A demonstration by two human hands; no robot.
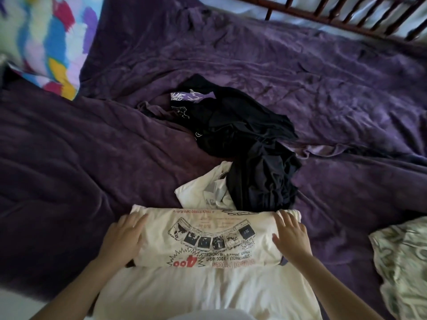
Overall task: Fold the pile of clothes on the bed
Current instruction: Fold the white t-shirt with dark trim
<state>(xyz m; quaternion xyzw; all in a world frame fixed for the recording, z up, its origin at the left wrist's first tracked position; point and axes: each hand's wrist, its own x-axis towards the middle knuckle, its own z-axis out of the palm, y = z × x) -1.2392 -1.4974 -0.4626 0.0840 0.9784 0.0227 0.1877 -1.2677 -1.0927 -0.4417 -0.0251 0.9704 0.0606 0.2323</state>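
cream printed t-shirt [208, 241] near centre on purple bedspread [69, 158], far part doubled over near part, print upside down. left hand [124, 236] flat on left end of fold, fingers close together. right hand [291, 236] flat on right end, fingers slightly spread. likely mid-fold: keep both ends level, press crease evenly, smooth outward before next fold. unfolded dark pile [242, 135] and white garment [203, 190] just beyond.

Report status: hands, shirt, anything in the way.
Left hand and right hand flat on cream shirt ends. Dark pile beyond, unfolded. Nothing in the way.
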